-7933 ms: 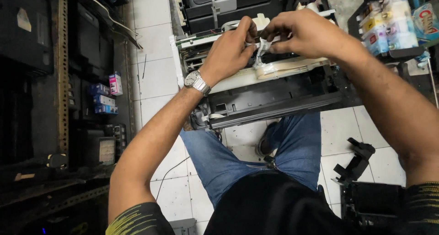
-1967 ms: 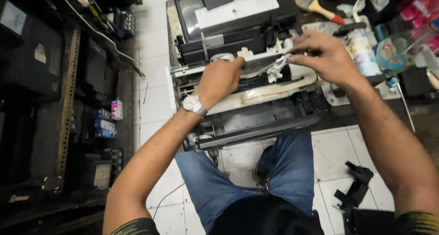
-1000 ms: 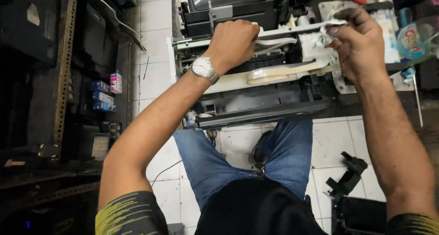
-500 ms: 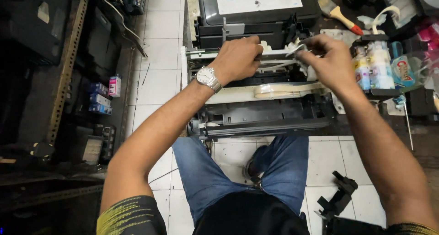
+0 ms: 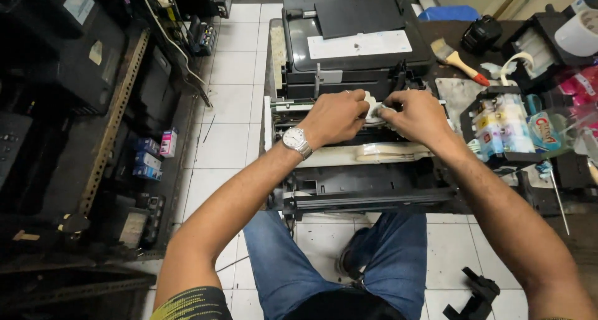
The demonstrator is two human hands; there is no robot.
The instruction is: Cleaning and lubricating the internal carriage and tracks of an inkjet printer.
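A paintbrush (image 5: 459, 59) with a wooden handle and red tip is lying on the dark bench beside the ink tank block (image 5: 499, 125). A white tape roll (image 5: 578, 33) is sitting at the far right. On the left, small coloured boxes (image 5: 147, 158) are resting along a metal shelf rail (image 5: 112, 127). A black plastic part (image 5: 473, 295) is lying on the white tiled floor (image 5: 225, 117).

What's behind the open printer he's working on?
Behind the open printer stands a closed black printer with a white sheet on top. Both hands cover the small white part between them.
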